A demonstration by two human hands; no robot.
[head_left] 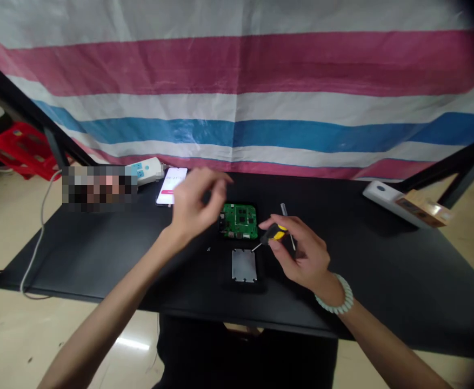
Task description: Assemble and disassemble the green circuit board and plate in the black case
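My right hand is closed around the black and yellow handle of a small screwdriver. Its thin tip points down-left to the upper right corner of a silver metal plate with notched edges; I cannot tell if they touch. Behind the plate lies a green circuit board in a black tray-like casing. My left hand, slightly blurred, hovers over the board's left side, thumb and forefinger apart, with nothing visible in it. A slim metal tool lies partly behind my right hand.
A lit phone lies behind my left hand, near a white and blue power strip. Tiny bits lie left of the plate. At the right stands a white device by a brown box. Striped sheeting hangs behind the black table.
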